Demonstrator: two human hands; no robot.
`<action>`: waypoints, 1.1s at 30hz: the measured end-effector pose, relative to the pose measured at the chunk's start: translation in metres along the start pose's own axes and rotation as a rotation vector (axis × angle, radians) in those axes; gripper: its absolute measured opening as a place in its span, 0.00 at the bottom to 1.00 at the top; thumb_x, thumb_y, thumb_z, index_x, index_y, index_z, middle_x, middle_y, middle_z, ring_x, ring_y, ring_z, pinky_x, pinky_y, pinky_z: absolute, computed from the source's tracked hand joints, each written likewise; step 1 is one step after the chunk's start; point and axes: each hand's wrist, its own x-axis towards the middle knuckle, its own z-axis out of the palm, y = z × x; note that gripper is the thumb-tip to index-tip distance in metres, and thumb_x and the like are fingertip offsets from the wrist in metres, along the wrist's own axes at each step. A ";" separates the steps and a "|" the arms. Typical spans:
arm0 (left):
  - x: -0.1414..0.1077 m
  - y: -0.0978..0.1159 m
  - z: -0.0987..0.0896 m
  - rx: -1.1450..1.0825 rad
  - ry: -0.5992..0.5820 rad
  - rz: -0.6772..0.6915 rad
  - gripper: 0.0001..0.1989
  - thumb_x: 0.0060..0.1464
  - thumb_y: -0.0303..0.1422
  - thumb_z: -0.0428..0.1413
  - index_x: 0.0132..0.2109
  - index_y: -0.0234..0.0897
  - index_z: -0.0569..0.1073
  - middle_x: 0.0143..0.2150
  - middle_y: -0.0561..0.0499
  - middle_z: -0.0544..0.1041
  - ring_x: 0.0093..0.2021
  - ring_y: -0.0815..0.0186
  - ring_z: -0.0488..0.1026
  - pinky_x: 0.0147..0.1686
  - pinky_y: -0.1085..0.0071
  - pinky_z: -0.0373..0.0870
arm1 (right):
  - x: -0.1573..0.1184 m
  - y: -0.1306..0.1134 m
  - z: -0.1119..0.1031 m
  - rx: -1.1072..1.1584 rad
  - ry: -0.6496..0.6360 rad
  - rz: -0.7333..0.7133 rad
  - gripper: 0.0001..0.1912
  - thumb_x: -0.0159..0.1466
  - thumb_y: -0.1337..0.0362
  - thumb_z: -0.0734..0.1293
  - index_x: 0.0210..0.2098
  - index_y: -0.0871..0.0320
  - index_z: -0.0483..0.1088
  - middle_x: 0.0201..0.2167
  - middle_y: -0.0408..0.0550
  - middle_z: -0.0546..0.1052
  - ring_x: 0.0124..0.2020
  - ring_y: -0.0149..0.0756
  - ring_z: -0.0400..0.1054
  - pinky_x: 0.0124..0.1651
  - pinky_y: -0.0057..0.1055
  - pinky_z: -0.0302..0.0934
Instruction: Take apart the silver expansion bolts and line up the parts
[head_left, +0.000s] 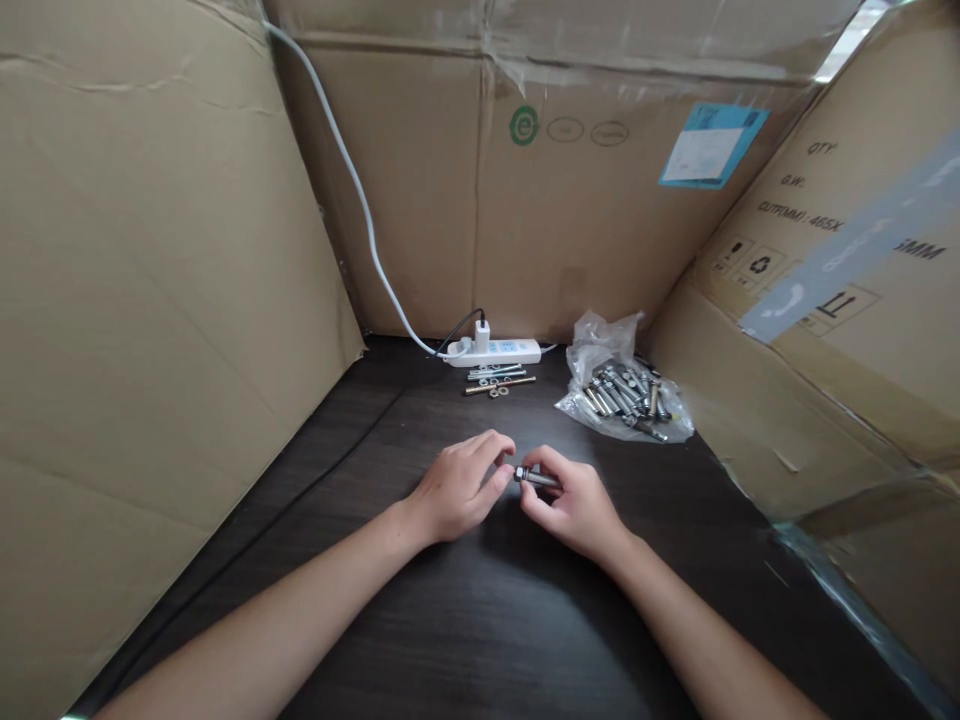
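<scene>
A metal bolt (538, 478) with a sleeve and a nut at its left end lies in the grip of my right hand (576, 500), between thumb and fingers. My left hand (463, 487) is just left of the nut, its thumb tip close to or touching it; the index finger is curved above with a gap to the thumb. Beyond my hands, several long bolts (499, 386) with loose nuts and washers lie on the dark table (450, 620). At the back right, a clear plastic bag (600, 345) holds a heap of metal bolts (626, 393).
A white power strip (514, 352) with a plugged-in charger (482, 336) lies along the back. Its white cable (360, 190) runs up the cardboard, and a black cable (300, 495) crosses the table's left side. Cardboard walls (405, 180) stand left, behind and right.
</scene>
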 end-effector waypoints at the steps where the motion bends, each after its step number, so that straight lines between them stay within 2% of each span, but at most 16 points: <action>1: 0.000 0.001 -0.001 -0.016 0.006 0.026 0.09 0.61 0.34 0.43 0.45 0.38 0.64 0.40 0.49 0.70 0.40 0.65 0.68 0.42 0.69 0.64 | 0.000 0.002 0.000 0.003 0.007 0.007 0.04 0.56 0.64 0.64 0.32 0.56 0.66 0.22 0.39 0.71 0.20 0.26 0.62 0.25 0.21 0.57; 4: -0.001 0.002 -0.002 -0.009 -0.055 0.124 0.09 0.60 0.31 0.45 0.46 0.38 0.65 0.42 0.48 0.70 0.42 0.64 0.67 0.44 0.69 0.64 | 0.001 0.007 0.001 0.014 0.016 0.023 0.04 0.56 0.64 0.63 0.32 0.56 0.65 0.21 0.39 0.69 0.20 0.27 0.62 0.25 0.21 0.56; 6: -0.001 0.002 -0.002 0.016 -0.084 0.138 0.09 0.59 0.30 0.46 0.47 0.38 0.64 0.43 0.48 0.69 0.43 0.64 0.67 0.44 0.69 0.64 | 0.000 0.010 0.002 0.026 0.022 0.034 0.03 0.56 0.64 0.63 0.31 0.56 0.65 0.20 0.39 0.69 0.20 0.27 0.61 0.25 0.21 0.56; 15: 0.001 0.001 0.002 0.065 -0.106 0.081 0.10 0.58 0.30 0.48 0.48 0.39 0.64 0.43 0.49 0.69 0.43 0.64 0.68 0.40 0.71 0.65 | 0.000 0.011 0.004 0.035 0.013 0.049 0.04 0.57 0.64 0.64 0.31 0.56 0.65 0.21 0.38 0.69 0.20 0.26 0.61 0.25 0.22 0.54; 19: 0.002 0.000 0.001 0.053 -0.124 0.065 0.08 0.59 0.30 0.47 0.46 0.39 0.65 0.40 0.51 0.70 0.39 0.66 0.69 0.38 0.71 0.64 | 0.000 0.011 0.005 0.036 -0.022 0.052 0.04 0.57 0.63 0.63 0.32 0.56 0.65 0.20 0.39 0.69 0.20 0.27 0.61 0.25 0.22 0.54; 25: 0.002 0.000 0.002 0.062 -0.138 0.043 0.06 0.61 0.32 0.45 0.43 0.38 0.65 0.40 0.51 0.72 0.40 0.65 0.69 0.39 0.71 0.63 | 0.000 0.009 0.005 0.023 -0.043 0.063 0.05 0.56 0.63 0.64 0.32 0.57 0.66 0.21 0.39 0.69 0.21 0.27 0.61 0.26 0.22 0.54; 29: 0.002 -0.004 0.004 0.096 -0.156 0.008 0.10 0.64 0.32 0.41 0.41 0.39 0.66 0.36 0.53 0.73 0.36 0.66 0.70 0.38 0.71 0.63 | 0.000 0.009 0.005 0.043 -0.068 0.063 0.05 0.56 0.64 0.64 0.32 0.57 0.66 0.20 0.38 0.67 0.20 0.26 0.59 0.25 0.22 0.53; 33: 0.002 -0.008 0.005 0.186 -0.156 -0.041 0.14 0.64 0.34 0.40 0.34 0.38 0.66 0.29 0.54 0.71 0.31 0.66 0.68 0.34 0.71 0.61 | 0.002 0.013 0.004 0.083 -0.042 0.099 0.04 0.56 0.64 0.64 0.31 0.57 0.65 0.19 0.38 0.66 0.19 0.26 0.58 0.24 0.22 0.52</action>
